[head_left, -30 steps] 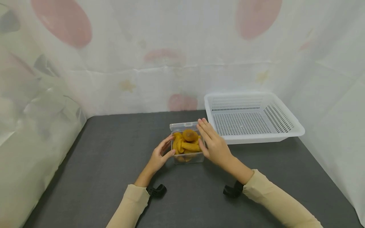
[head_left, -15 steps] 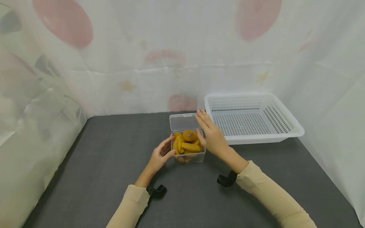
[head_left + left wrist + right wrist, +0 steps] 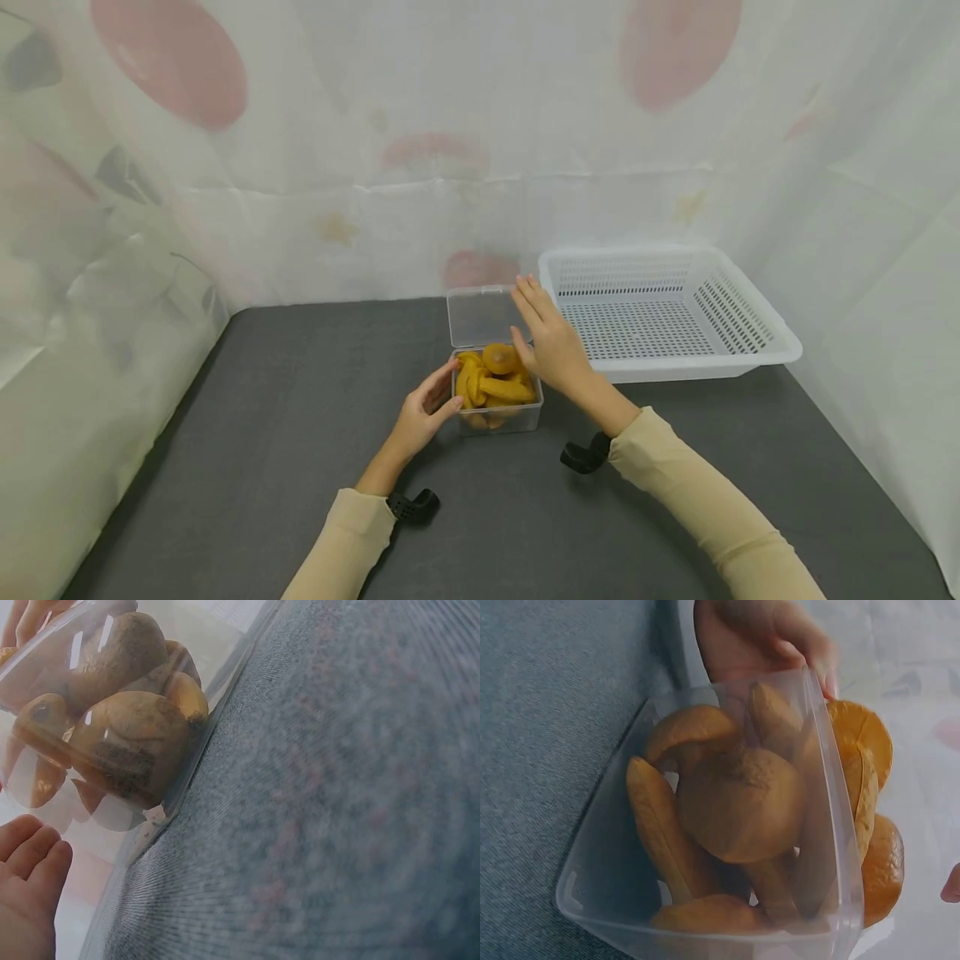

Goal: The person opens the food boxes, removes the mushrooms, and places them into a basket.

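A clear plastic box (image 3: 501, 421), heaped with yellow-brown pieces (image 3: 504, 389), stands mid-table. Some pieces are round like mushroom caps, others long. Its hinged clear lid (image 3: 480, 318) slants up at the back. My left hand (image 3: 420, 414) rests at the box's left side, thumb by the front corner and fingers along the wall. Just the fingers of that hand (image 3: 34, 877) show in the left wrist view. My right hand (image 3: 551, 342) has nearly straight fingers at the lid's right edge, covering part of it; contact there is hard to make out.
A white perforated plastic basket (image 3: 675, 367) stands at the back right, close to my right hand. The dark grey tabletop (image 3: 315, 375) ends at a patterned white curtain (image 3: 420, 225) behind and cloth on both sides. A black band (image 3: 412, 506) sits on each wrist.
The lid has swung further up and back. My right hand has moved up and slightly left along with it. My left hand and the box stay where they were.
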`<state>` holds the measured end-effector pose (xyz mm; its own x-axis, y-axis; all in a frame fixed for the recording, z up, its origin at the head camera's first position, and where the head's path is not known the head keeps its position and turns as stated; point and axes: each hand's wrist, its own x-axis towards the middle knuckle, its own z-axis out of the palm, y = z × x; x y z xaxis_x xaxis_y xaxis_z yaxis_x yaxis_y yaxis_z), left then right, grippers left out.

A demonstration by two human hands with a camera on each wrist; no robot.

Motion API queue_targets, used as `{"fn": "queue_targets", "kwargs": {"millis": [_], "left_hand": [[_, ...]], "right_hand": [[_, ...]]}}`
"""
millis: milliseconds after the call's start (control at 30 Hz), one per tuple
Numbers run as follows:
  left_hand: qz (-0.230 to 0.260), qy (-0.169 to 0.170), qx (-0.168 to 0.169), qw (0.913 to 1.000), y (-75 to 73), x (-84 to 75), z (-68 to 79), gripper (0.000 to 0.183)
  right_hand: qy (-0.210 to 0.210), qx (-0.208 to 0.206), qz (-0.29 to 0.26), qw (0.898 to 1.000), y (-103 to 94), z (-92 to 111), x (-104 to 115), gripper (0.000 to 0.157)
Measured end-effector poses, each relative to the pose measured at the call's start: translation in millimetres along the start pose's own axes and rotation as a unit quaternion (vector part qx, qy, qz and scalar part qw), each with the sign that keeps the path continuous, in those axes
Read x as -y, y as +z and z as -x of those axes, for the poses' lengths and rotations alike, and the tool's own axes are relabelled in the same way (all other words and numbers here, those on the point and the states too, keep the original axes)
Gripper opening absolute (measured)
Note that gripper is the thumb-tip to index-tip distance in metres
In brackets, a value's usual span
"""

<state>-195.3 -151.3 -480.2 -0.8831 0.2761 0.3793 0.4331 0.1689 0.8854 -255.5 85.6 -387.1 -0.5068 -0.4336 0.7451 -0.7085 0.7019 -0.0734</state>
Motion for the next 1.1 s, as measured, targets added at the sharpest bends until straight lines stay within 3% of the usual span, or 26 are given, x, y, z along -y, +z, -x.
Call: {"fn": "queue_targets", "kwargs": {"millis": [167, 500, 867, 1100], "left_hand": [[-0.002, 0.004, 0.003, 1.0, -0.1, -0.3, 0.3, 0.058], [0.001, 0.004, 0.008, 1.0, -0.5, -2.6, 1.2, 0.057], [0.008, -0.004, 0.005, 0.9999, -0.7, -4.3, 0.4, 0.058], [0.009, 0.0, 0.006, 0.9999, -1.1, -3.8, 0.7, 0.058]], "right_hand": [[0.019, 0.044, -0.008, 0.999, 4.0, -5, -5, 0.058], [0.058, 0.096, -0.023, 0.993, 13.6, -16, -13, 0.058], [0.131, 0.199, -0.04, 0.97, 19.6, -26, -19, 0.066], [0.153, 0.235, -0.063, 0.958, 22.1, -28, -24, 0.069]]}}
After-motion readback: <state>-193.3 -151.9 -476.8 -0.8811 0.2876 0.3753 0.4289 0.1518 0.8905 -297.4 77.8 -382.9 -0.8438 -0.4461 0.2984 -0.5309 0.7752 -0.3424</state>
